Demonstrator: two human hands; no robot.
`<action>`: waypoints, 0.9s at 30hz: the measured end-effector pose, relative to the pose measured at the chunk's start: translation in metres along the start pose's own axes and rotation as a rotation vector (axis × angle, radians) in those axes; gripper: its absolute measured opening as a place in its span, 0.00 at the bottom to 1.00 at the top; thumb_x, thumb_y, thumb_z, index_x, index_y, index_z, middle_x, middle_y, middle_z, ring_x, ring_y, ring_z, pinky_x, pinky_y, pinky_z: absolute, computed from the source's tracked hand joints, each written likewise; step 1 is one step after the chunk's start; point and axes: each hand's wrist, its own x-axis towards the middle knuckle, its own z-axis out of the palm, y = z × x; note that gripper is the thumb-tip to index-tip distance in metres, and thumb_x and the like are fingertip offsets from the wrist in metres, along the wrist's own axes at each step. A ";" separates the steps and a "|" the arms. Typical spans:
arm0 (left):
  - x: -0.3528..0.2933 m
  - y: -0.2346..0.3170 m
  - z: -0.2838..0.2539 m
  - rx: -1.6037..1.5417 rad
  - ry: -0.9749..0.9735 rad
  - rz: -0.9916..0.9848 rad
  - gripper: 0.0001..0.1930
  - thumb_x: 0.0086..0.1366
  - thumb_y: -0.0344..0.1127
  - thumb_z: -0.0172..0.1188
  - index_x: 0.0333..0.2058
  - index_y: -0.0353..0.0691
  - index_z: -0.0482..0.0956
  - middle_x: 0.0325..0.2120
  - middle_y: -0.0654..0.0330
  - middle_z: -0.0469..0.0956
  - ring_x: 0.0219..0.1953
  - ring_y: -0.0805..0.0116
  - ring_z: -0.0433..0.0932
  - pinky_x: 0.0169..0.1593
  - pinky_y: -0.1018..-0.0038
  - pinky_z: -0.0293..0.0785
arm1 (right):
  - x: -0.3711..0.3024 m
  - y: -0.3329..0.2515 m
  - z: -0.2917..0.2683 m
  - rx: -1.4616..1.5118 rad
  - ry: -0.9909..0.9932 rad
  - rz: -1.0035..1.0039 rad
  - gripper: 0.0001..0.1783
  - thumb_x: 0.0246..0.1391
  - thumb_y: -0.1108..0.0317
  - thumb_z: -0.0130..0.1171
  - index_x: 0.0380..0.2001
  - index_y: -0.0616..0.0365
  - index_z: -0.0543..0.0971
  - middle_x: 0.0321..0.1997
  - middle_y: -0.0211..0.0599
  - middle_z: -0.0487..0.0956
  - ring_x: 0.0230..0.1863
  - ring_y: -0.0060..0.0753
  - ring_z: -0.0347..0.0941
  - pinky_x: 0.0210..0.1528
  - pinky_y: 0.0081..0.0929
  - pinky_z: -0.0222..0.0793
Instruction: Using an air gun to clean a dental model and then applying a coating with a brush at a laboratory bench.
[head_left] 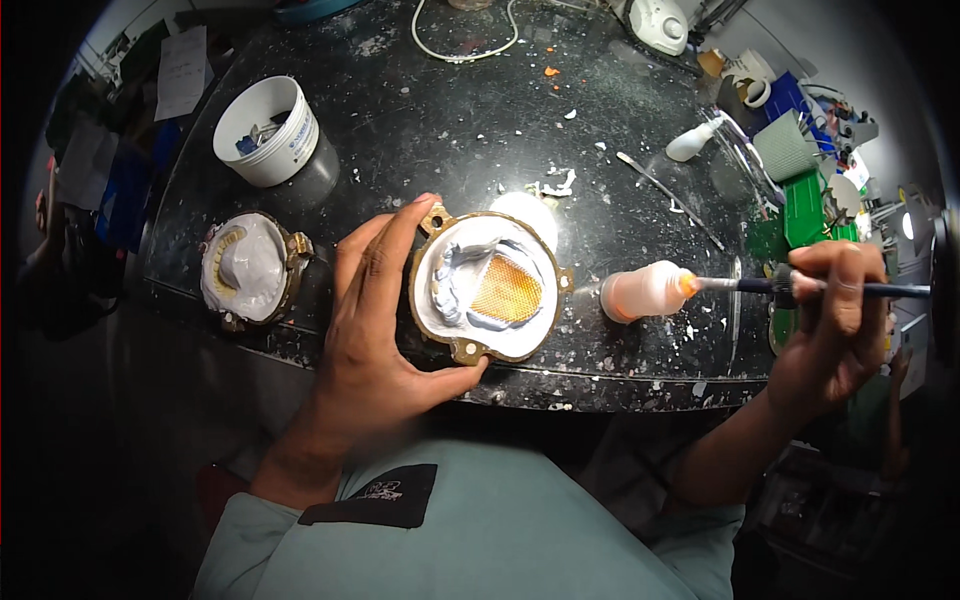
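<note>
My left hand (372,325) grips a brass dental flask half (468,351), fingers along its left side and thumb at its lower edge. White plaster fills the flask, with a curved ridge of teeth at the left of its hollow. A gold-coloured mesh (508,292) lies in that hollow. To the right, a small translucent bottle (648,291) with orange-pink liquid leans or stands on the bench. My right hand (838,325) pinches a dark-handled brush (748,285) held level. Its tip is at the bottle's orange-stained mouth; whether it is inside I cannot tell.
Another flask half with plaster and a tooth row (250,268) sits at the left. Behind it is a white tub (265,130) of small tools. A thin instrument (670,198), a dropper bottle (690,143) and a green container (805,208) are at the right. White crumbs dot the black bench (400,130).
</note>
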 end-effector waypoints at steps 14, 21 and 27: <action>0.003 -0.002 -0.004 0.020 -0.041 0.073 0.59 0.35 0.28 0.79 0.70 0.30 0.58 0.65 0.43 0.64 0.68 0.51 0.64 0.71 0.60 0.63 | -0.065 -0.019 0.049 0.310 -0.345 -0.027 0.21 0.67 0.49 0.59 0.31 0.56 0.84 0.19 0.26 0.79 0.20 0.27 0.74 0.28 0.29 0.68; 0.004 -0.002 -0.003 0.000 -0.040 0.081 0.60 0.36 0.27 0.79 0.70 0.30 0.57 0.65 0.42 0.63 0.69 0.50 0.64 0.72 0.60 0.63 | -0.060 -0.014 0.046 0.247 -0.439 0.006 0.15 0.66 0.57 0.60 0.30 0.56 0.83 0.21 0.28 0.81 0.22 0.29 0.75 0.30 0.27 0.68; 0.002 -0.002 -0.002 -0.001 -0.042 0.076 0.59 0.37 0.27 0.79 0.71 0.31 0.57 0.66 0.42 0.61 0.69 0.50 0.64 0.72 0.59 0.64 | -0.062 -0.008 0.043 0.262 -0.453 -0.056 0.16 0.67 0.56 0.59 0.31 0.56 0.82 0.19 0.27 0.79 0.20 0.27 0.74 0.29 0.27 0.68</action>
